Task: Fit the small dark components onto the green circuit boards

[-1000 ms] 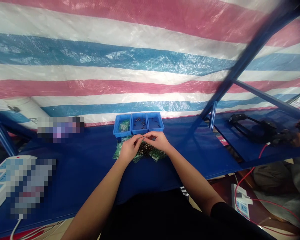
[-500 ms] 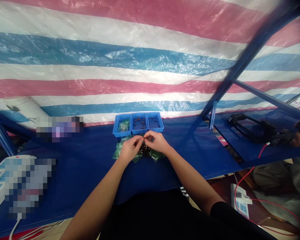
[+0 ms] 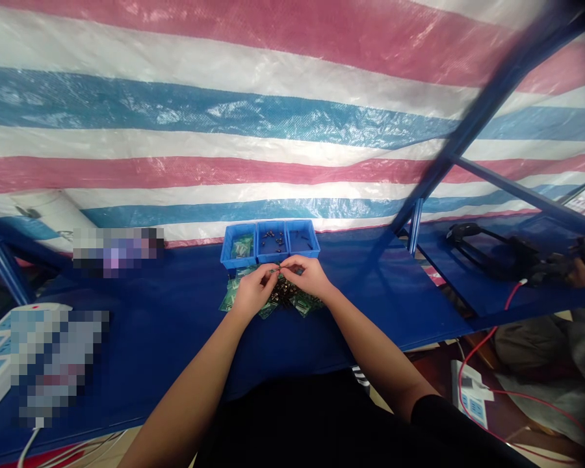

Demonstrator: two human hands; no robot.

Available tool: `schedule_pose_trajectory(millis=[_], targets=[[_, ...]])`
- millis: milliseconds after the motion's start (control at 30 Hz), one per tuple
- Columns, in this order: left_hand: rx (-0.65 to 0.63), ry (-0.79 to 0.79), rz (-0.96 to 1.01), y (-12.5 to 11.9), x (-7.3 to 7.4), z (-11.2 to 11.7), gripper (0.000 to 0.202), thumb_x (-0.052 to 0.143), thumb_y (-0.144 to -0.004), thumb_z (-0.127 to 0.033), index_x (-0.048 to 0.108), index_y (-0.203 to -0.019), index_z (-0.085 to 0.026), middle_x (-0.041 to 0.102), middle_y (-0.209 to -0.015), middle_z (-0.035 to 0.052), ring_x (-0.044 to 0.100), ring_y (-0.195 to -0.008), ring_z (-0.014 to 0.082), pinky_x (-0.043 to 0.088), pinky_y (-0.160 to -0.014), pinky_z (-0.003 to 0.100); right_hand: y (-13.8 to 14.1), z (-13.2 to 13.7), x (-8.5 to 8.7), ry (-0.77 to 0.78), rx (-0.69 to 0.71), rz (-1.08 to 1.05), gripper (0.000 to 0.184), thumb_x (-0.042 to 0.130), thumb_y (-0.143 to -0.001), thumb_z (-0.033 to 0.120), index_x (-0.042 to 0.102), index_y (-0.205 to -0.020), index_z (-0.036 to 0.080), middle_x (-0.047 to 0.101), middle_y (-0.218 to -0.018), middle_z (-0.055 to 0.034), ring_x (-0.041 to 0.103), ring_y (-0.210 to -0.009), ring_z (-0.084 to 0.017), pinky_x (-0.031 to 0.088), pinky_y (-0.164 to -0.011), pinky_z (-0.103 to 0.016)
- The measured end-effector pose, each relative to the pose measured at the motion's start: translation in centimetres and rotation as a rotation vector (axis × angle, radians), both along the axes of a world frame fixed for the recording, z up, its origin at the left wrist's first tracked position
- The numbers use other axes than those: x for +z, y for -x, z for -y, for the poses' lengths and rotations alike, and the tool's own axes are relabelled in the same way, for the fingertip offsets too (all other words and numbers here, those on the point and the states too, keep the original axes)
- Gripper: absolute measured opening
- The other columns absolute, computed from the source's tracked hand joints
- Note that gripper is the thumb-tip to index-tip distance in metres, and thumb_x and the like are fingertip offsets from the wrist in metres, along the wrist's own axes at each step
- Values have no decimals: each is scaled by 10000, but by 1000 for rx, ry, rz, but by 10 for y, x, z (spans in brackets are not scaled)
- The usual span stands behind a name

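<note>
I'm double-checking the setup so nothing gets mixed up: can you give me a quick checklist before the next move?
1. Left hand and right hand meet at the fingertips: ok.
2. Small dark piece between them identified: cannot tell, too small and partly covered.
3. Left blue bin has green packaging inside: ok.
4. Middle blue bin and right blue bin have small parts inside: ok, a few dark ones in each.
5. Pile of small parts clear of the green packets: not ok, packets lie against it.
</note>
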State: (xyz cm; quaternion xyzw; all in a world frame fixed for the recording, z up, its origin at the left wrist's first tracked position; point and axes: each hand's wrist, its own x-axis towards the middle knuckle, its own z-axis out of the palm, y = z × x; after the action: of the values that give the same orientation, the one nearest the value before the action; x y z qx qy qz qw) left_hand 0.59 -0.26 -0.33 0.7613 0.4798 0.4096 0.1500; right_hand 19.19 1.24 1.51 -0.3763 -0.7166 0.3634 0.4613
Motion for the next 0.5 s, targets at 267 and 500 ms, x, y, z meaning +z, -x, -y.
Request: schedule_pose_trajectory(millis=[267,500], targets=[[11,80,-8,0,2,-1,231,439,-944,-363,587,-1022,-203,654,-731,-4,613,-616,121,439,-575,205,3,0,-2,33,20,-41,244,632,-809,355,687,-962,173,716,-865,-61,664,-745,-163,544,-700,-285],[-9,117,7,0,2,1,224,405,-954,-367,550,-1030,-215,619,-668,-23,599,-568,128,445,-563,222,4,-1,-7,36,32,-56,225,643,-797,344,686,-941,176,707,-857,-53,656,-732,-156,542,-697,-283]])
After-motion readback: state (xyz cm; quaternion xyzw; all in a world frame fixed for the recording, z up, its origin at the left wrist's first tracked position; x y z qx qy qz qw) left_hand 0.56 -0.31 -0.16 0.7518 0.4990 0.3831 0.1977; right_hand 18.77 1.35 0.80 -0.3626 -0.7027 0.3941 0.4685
